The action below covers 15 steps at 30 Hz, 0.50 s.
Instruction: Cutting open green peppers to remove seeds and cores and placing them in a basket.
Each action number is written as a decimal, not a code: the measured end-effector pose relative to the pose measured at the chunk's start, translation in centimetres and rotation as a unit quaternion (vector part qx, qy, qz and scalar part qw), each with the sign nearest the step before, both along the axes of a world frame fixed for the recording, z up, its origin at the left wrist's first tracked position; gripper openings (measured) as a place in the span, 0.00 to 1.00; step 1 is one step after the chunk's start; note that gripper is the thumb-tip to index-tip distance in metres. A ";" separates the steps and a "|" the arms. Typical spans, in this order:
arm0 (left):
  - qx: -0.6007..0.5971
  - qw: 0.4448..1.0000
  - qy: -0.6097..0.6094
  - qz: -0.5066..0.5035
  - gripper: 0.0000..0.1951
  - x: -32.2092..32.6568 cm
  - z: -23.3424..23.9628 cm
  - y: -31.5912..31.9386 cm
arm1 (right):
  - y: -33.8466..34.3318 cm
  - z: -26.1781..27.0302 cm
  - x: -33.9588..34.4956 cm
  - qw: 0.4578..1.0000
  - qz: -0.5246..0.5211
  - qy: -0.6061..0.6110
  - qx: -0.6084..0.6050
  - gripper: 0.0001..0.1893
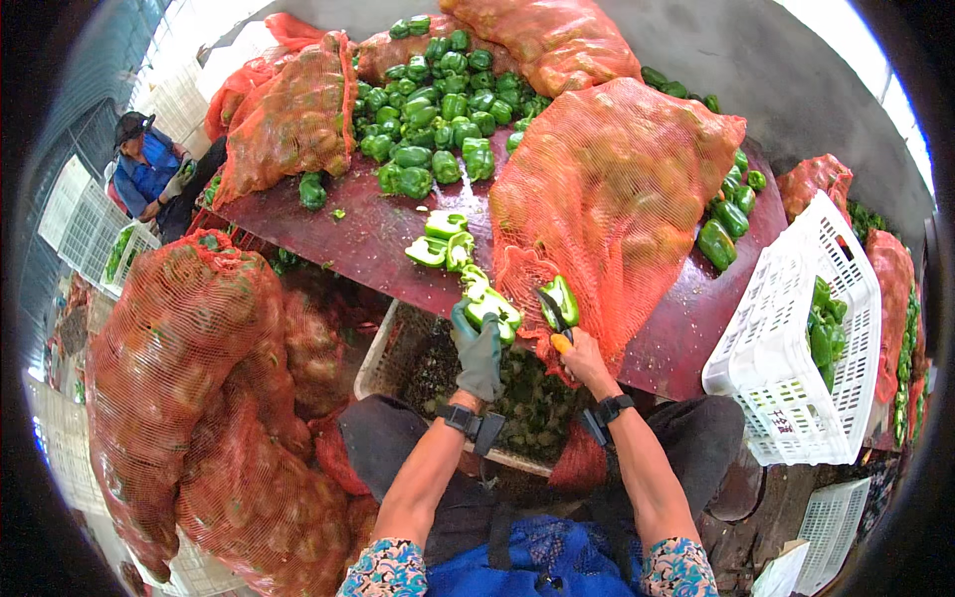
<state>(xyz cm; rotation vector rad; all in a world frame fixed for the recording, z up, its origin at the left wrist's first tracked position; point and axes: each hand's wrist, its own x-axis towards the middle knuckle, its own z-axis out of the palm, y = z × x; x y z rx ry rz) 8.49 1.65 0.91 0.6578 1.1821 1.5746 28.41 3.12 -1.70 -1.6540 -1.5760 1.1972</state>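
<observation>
My left hand [477,358], in a grey-green glove, grips a cut green bell pepper [494,312] over the near table edge, its pale inside showing. My bare right hand [586,362] holds a small dark-bladed knife [553,307]. Something orange shows at that hand's thumb; whether it is a finger cover or part of the handle I cannot tell. Against the blade rests another cut pepper piece [565,300], in front of a red mesh sack. Several opened pepper pieces [445,237] lie on the dark red tabletop [358,231] just beyond my left hand.
Whole green peppers [440,112] are heaped at the back. A full red mesh sack [597,172] lies on the table; more sacks [179,343] stand at left. Below my hands is a bin [377,351] of scraps. A white crate [798,403] stands right. Another person [153,172] sits far left.
</observation>
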 end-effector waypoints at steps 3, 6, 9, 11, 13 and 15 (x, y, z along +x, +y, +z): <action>-0.016 0.998 0.037 0.040 0.22 0.2 4.7 0.7 | -1.7 -2.0 0.3 0.976 -0.003 -0.146 0.161 0.18; 0.021 0.989 0.070 0.125 0.27 -3.6 2.0 3.4 | -4.1 2.7 -0.8 0.972 -0.013 -0.170 0.161 0.18; 0.060 0.970 0.122 0.199 0.32 -6.7 -2.1 6.3 | -3.9 5.1 -0.2 0.907 -0.102 -0.206 0.352 0.17; 0.077 0.981 0.079 0.161 0.34 -6.8 -2.6 7.3 | -2.7 5.9 0.8 0.887 -0.114 -0.274 0.354 0.20; 0.037 0.906 0.392 0.154 0.36 -6.5 -1.8 8.1 | -1.8 6.3 2.1 0.883 -0.095 -0.308 0.340 0.20; 0.008 0.903 0.412 0.119 0.36 -6.2 -1.3 8.8 | -0.7 4.8 2.8 0.893 -0.084 -0.331 0.292 0.20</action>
